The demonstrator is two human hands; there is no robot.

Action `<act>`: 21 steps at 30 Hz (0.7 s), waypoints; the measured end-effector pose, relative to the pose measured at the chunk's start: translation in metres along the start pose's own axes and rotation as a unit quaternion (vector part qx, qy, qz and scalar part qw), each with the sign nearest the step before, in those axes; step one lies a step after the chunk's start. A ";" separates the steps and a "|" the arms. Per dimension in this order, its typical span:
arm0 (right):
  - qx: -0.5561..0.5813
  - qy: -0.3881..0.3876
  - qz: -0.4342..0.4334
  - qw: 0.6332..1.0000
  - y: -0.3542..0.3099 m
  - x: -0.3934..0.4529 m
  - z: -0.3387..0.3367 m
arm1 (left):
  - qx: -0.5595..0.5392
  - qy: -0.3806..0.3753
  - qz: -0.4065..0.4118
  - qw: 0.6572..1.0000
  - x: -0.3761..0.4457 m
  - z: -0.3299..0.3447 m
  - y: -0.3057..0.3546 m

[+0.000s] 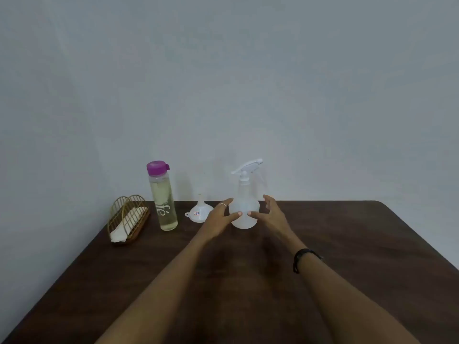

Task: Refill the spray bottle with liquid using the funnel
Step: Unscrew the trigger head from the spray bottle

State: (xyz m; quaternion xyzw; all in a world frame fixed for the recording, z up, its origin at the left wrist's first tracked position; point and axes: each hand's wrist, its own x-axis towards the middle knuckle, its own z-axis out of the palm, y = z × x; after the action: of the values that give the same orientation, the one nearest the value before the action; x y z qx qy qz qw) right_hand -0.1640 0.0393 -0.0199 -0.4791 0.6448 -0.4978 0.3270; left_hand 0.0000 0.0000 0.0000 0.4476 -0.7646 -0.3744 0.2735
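A white translucent spray bottle with a white trigger head stands upright near the far edge of the dark wooden table. My left hand and my right hand reach around its round base from either side, fingers spread, thumbs close to or just touching it. A small white funnel lies mouth-down to the left of the bottle. Further left stands a tall clear bottle with a purple cap, filled with pale yellowish liquid.
A gold wire holder with white napkins sits at the far left of the table. A grey wall rises right behind the table's far edge. A black band is on my right wrist.
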 end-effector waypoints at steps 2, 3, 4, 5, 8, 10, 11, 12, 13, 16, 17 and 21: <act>-0.008 -0.036 0.001 0.999 0.006 0.017 0.001 | -0.041 0.006 -0.014 0.999 0.014 0.006 -0.006; -0.014 -0.058 0.008 0.998 0.011 0.026 0.001 | -0.068 0.007 -0.021 0.997 0.021 0.011 -0.011; -0.016 -0.076 0.013 0.997 0.014 0.033 0.002 | -0.094 0.015 -0.021 0.995 0.026 0.015 -0.013; -0.018 -0.093 0.011 0.995 0.020 0.040 0.003 | -0.115 0.021 -0.023 0.993 0.032 0.019 -0.016; -0.027 -0.105 0.005 0.994 0.023 0.048 0.009 | -0.133 0.052 -0.022 0.989 0.045 0.027 -0.024; -0.027 -0.086 -0.003 0.996 0.025 0.049 0.012 | -0.126 0.071 -0.022 0.989 0.048 0.030 -0.028; -0.029 -0.078 -0.011 0.996 0.027 0.048 0.013 | -0.128 0.079 -0.024 0.988 0.047 0.032 -0.029; -0.036 -0.074 -0.015 0.996 0.026 0.044 0.013 | -0.131 0.086 -0.025 0.987 0.043 0.034 -0.027; -0.034 -0.073 -0.021 0.997 0.028 0.040 0.013 | -0.134 0.094 -0.023 0.986 0.040 0.035 -0.027; -0.035 -0.070 -0.036 0.996 0.026 0.018 0.010 | -0.123 0.097 -0.008 0.988 0.021 0.035 -0.025; -0.029 -0.067 -0.045 0.996 0.026 0.010 0.009 | -0.122 0.096 -0.001 0.988 0.014 0.035 -0.024; -0.039 -0.068 -0.065 0.995 0.014 -0.040 0.005 | -0.111 0.117 0.012 0.987 -0.033 0.031 -0.007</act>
State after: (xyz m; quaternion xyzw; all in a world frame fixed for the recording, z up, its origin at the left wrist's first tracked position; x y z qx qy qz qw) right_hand -0.1502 0.0757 -0.0367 -0.5654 0.6072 -0.4585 0.3183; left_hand -0.0052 0.0376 -0.0265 0.4459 -0.6864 -0.3986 0.4138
